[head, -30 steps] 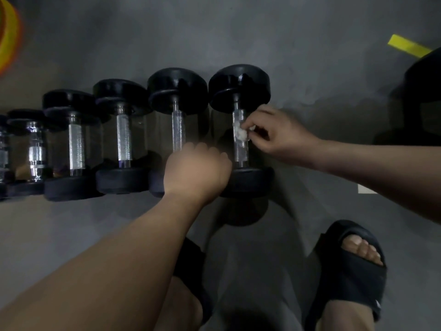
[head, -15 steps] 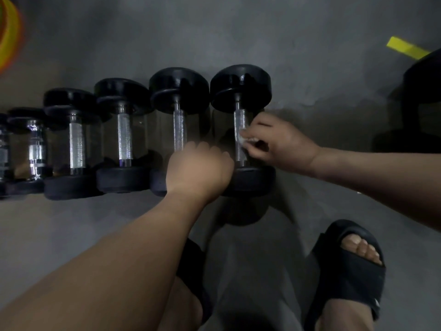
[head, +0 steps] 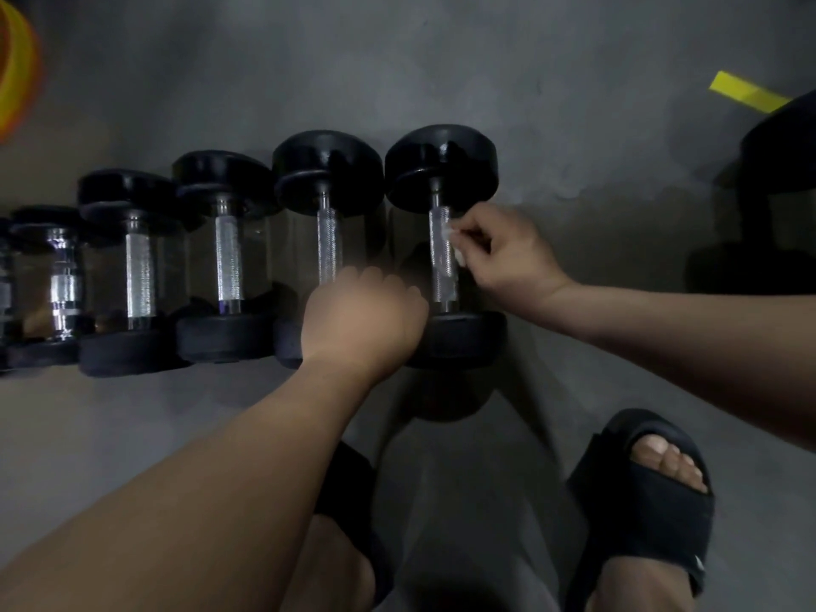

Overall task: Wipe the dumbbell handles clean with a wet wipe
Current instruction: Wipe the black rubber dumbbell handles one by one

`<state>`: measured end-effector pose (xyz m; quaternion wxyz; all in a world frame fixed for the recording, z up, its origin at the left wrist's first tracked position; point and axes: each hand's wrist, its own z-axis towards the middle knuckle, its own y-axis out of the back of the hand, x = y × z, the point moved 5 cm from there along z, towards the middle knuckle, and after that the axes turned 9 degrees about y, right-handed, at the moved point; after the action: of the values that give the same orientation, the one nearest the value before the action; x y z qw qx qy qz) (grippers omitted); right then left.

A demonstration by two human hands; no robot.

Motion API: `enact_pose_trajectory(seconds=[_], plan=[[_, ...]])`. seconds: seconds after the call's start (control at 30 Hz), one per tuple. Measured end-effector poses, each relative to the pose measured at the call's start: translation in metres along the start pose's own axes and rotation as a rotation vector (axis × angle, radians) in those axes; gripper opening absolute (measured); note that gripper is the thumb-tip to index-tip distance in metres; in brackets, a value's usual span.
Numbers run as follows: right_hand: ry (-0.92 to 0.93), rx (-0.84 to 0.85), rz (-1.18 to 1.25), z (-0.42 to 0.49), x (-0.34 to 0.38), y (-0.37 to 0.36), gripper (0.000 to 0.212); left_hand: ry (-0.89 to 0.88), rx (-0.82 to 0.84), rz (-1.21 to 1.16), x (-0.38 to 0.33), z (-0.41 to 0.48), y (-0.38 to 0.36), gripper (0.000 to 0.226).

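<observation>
- The concrete floor (head: 574,103) carries everything. It lies bare beyond the far heads, while a dark weight (head: 777,170) sits at its right edge, well apart.
- A row of dumbbells (head: 229,258) runs from the floor's left edge toward its middle, side by side, with narrow gaps between neighbours.
- The rightmost dumbbell (head: 441,165) is the one being cleaned, so the job looks early, though nothing shows which handles are done.
- A black slide sandal (head: 649,501) stands near the floor's near edge, clear of the work.
- The left hand (head: 362,315) lies curled over that dumbbell's near head. I cannot tell whether it clasps the head or merely rests there.
- The right hand (head: 508,258) pinches the wipe and comes in from the open right side.
- The knurled handle (head: 441,276) is bare along its lower half. The next stroke should run down it and around its hidden left face, where the neighbouring dumbbell crowds the fingers.
- The wet wipe (head: 455,245), bunched small, presses the handle's upper right side.
</observation>
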<state>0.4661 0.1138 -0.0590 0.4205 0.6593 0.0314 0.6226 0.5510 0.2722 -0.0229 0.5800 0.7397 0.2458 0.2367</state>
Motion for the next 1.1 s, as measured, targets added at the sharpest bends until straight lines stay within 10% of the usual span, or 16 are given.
enact_pose_trajectory(seconds=[0.63, 1.1], plan=[[-0.126, -0.033, -0.041, 0.005, 0.006, -0.005, 0.016, -0.035, 0.041, 0.02, -0.003, -0.002, 0.002, 0.064], [-0.631, -0.163, 0.397, 0.012, -0.013, -0.008, 0.021, -0.033, 0.042, 0.017, -0.003, -0.001, -0.001, 0.059]])
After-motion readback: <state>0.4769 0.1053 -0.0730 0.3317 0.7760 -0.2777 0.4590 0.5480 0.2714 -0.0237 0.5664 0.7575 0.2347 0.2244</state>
